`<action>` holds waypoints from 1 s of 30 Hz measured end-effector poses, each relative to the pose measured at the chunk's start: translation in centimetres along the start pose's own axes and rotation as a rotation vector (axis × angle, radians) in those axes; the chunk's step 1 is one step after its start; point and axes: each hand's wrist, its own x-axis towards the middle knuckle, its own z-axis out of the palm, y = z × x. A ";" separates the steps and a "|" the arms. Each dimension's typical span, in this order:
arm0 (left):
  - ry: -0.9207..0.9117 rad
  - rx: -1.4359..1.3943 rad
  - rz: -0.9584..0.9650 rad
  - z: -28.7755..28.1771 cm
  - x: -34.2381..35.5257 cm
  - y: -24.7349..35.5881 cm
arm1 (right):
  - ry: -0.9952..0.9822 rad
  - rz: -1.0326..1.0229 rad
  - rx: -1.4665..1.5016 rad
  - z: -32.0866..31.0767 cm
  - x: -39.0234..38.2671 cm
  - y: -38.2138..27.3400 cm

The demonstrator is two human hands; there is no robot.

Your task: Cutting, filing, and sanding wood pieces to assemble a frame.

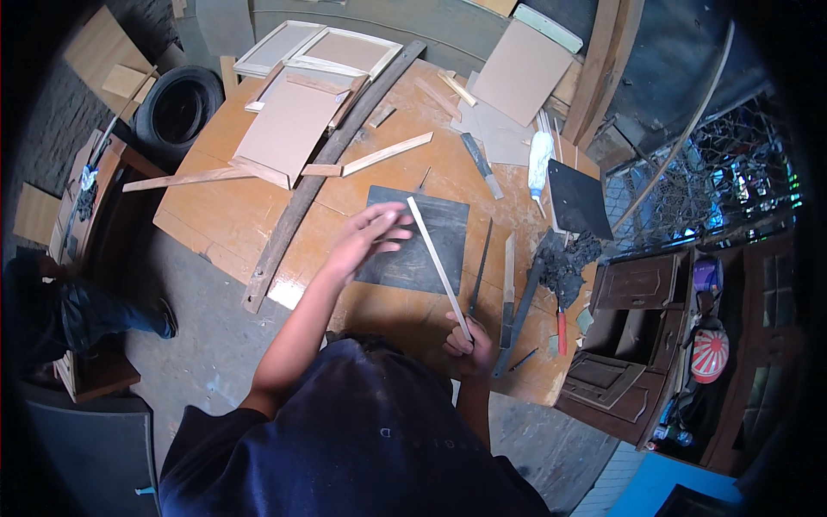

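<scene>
A thin pale wooden strip (436, 258) slants across the middle of the table, its near end gripped in my right hand (469, 346). Its far end rises beside my left hand (372, 241), whose fingers are spread and hold nothing; they look slightly blurred. Under the strip and the left hand lies a dark flat board (445, 226). Just right of the strip are a long dark narrow tool (481, 269) and a wooden piece with a dark end (507, 280). A small pointed tool (425, 179) sits at the board's far edge.
Wooden frames with panels (289, 129) and a long dark beam (293, 207) occupy the table's left side. A white bottle (539, 159), black panel (579, 200), dark crumpled heap (568, 263) and red-handled tool (562, 332) lie right. A person's leg (121, 319) shows far left, near a tire (178, 112).
</scene>
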 end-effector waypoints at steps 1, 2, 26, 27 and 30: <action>-0.047 0.025 0.014 0.7 0.3 0.0 | 0.006 0.009 -0.007 0.0 -0.1 0.0; -0.095 0.053 0.027 1.2 0.4 0.1 | 0.007 0.012 -0.012 0.0 -0.3 0.0; -0.204 -0.834 -0.281 -2.9 6.6 -3.7 | 0.181 -0.760 -0.794 9.6 -0.4 -6.2; -0.171 -0.823 -0.275 -2.7 6.1 -3.4 | 0.180 -0.755 -0.785 9.7 -0.6 -6.2; -0.171 -0.828 -0.274 -3.3 6.3 -3.3 | 0.143 -0.742 -0.755 9.7 -0.5 -6.0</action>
